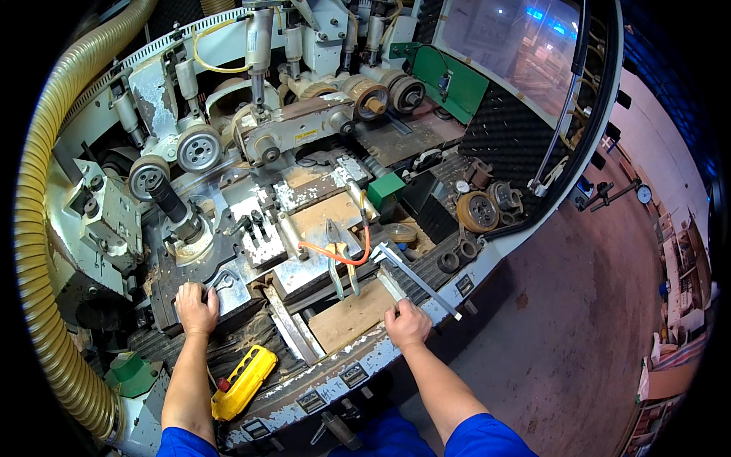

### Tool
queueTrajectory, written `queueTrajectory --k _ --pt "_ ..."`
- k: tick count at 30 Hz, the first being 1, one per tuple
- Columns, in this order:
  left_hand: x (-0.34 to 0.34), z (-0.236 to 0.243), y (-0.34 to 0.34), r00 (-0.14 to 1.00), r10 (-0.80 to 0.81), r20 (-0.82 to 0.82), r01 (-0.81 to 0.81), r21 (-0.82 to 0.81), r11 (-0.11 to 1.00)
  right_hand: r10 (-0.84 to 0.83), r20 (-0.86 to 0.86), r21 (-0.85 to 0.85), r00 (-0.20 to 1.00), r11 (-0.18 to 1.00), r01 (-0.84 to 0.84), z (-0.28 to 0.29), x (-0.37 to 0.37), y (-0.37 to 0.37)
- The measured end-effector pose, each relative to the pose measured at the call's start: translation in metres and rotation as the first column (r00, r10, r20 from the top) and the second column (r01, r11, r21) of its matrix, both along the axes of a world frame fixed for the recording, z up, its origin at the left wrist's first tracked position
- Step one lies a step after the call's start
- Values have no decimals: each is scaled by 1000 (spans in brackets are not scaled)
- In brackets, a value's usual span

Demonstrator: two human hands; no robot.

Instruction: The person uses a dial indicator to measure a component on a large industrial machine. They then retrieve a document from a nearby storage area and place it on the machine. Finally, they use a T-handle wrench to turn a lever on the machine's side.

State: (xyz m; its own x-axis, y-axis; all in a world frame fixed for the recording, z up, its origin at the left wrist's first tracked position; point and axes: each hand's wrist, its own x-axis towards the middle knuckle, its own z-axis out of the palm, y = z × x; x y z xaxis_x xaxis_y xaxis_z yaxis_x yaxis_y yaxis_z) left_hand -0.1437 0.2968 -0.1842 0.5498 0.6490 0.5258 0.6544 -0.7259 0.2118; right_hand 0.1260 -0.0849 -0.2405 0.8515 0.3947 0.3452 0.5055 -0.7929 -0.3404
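My left hand (pixel 197 308) is closed at the end of a grey metal wrench (pixel 225 279) on the machine's steel bed; its fingers are partly hidden. At the machine's light blue front rail (pixel 371 349), my right hand (pixel 407 323) rests with curled fingers, and what they grip, if anything, is hidden. Just beyond it a long grey metal bar tool (pixel 420 282) lies slanted over the rail. Pliers (pixel 336 263) with pale handles lie left of that tool, beside an orange hose (pixel 362 257). Under the pliers' handles is a flat brown board (pixel 354 316).
A yellow control pendant (pixel 245 382) with a red button lies near my left forearm. Rollers (pixel 199 148) and pneumatic cylinders (pixel 260 46) stand at the back. A ribbed yellow duct (pixel 34 221) curves along the left. Loose wheels (pixel 477 211) sit at right, below a raised windowed cover (pixel 510 49).
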Motion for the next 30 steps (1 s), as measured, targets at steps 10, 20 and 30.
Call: queueTrajectory --k 10,20,30 --pt "2 2 -2 999 -27 33 25 43 999 6 4 7 1000 1000 -6 -1 0 -1" --pt "0 0 0 999 -22 35 21 34 999 9 6 7 1000 1000 -9 -3 1 -1" --pt "2 1 -1 999 -23 30 22 28 999 10 -1 8 1000 1000 -10 -2 1 -1"
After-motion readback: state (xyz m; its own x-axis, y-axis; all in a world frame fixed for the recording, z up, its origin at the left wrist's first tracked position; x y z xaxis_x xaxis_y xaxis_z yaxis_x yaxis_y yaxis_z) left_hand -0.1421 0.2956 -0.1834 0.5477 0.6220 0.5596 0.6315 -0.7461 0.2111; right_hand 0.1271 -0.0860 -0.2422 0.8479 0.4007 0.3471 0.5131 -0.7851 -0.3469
